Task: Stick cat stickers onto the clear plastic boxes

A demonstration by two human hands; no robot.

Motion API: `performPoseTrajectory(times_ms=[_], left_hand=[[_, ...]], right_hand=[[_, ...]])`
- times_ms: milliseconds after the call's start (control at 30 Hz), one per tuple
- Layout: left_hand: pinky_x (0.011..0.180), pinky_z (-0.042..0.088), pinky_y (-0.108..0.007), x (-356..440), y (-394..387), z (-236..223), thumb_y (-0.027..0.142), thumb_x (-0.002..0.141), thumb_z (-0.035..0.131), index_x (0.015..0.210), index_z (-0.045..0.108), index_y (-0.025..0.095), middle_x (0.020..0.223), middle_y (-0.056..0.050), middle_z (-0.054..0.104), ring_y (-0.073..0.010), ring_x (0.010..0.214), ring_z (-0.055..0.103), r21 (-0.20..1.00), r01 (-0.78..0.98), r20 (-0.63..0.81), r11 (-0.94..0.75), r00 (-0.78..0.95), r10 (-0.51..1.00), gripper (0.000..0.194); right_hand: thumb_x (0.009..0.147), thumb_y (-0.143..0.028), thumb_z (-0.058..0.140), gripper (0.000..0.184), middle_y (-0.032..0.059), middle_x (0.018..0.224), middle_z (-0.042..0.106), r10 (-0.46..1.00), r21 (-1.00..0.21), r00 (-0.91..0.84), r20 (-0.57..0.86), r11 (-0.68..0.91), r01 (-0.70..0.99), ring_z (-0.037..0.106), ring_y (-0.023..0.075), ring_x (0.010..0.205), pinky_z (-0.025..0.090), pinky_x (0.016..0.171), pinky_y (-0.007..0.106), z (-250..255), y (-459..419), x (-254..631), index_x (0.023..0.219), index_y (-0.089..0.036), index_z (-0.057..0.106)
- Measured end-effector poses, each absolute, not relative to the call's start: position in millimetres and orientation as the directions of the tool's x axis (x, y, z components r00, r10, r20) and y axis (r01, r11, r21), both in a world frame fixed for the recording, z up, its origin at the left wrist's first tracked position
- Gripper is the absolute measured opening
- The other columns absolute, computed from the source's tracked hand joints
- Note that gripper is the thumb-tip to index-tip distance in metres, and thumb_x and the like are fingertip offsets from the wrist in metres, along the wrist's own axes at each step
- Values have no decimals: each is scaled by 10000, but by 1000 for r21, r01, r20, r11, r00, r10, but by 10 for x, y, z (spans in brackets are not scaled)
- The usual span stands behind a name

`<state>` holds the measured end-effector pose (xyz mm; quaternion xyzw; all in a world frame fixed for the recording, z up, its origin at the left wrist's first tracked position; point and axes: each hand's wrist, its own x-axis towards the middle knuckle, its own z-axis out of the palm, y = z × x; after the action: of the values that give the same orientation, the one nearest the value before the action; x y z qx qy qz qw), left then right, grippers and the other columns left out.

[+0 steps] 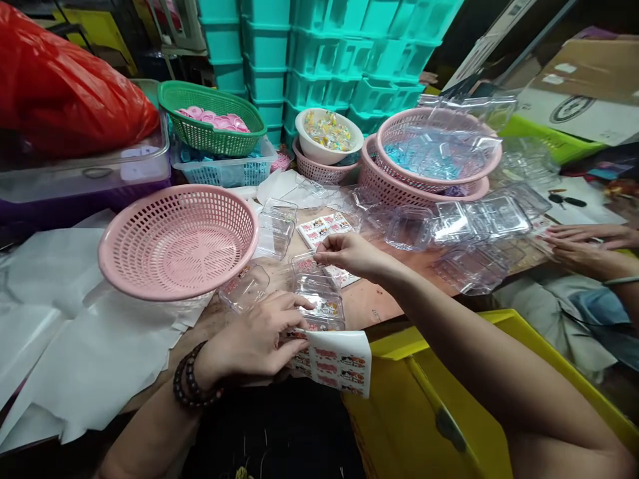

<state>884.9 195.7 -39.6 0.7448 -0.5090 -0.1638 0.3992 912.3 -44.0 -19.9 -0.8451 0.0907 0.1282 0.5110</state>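
Note:
My left hand (264,336), a dark bead bracelet at its wrist, grips a sheet of stickers (339,362) between thumb and fingers. Printed rows of pink lettering and cartoon figures cover the sheet, and its top edge curls over to show the white back. My right hand (347,256) reaches farther out, thumb and forefinger pinched at the far end of a row of clear plastic cases (319,293). Stickers show on or through these cases. Whatever sits in that pinch is too small to make out. Beyond my right hand lies a stack of sticker sheets (319,227).
A pink basket (112,263) stands at the left beside white backing paper (44,286). Clear cases (479,216) spread to the right, near a co-worker's hands (589,246). Filled baskets and a white bowl (329,154) line the back, before stacked turquoise bins (269,73). A yellow crate (424,392) is below.

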Motion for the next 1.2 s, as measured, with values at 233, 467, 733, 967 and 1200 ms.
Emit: performPoseTrajectory(times_ms=[233,467,733,967,1200], left_hand=[[1110,429,-449,8886,1929,-435,174,847,638,842,647,176,1403,-143,591,-278,1319,532,728,-665,198,-164,433,-879,11],[1191,324,-513,8902,1905,-500,203,837,652,835,662,169,1553,-167,408,-320,1459,355,703,-679,176,-212,454,-873,36],[1239,191,-540,8959,1825,-530,239,831,675,792,662,152,1644,-135,151,-351,1519,144,674,-690,111,-262,446,-888,96],[1242,145,-549,8986,1755,-559,259,831,680,777,661,162,1650,-102,65,-338,1527,64,686,-665,47,-297,447,-893,113],[1250,119,-519,9019,1749,-578,272,827,677,774,645,164,1647,-107,80,-319,1529,46,720,-621,7,-309,452,-892,124]], right_hand=[[713,-241,713,147,-18,615,594,-30,-818,952,-305,-504,-278,500,109,601,361,600,261,-279,-477,9195,633,-166,616],[711,-230,717,146,-21,596,584,-49,-814,950,-307,-504,-289,487,104,578,361,595,264,-271,-460,9194,624,-166,620],[708,-218,717,149,-18,594,576,-77,-806,949,-307,-509,-302,492,106,585,372,598,263,-234,-424,9186,611,-163,619],[763,-237,681,154,-7,613,612,-110,-685,954,-279,-673,-278,516,115,581,378,568,253,-217,-356,9158,646,-173,604],[792,-335,730,380,65,809,702,-224,-329,973,-57,-916,-231,628,230,778,415,661,310,-184,-334,9066,1122,-184,617]])
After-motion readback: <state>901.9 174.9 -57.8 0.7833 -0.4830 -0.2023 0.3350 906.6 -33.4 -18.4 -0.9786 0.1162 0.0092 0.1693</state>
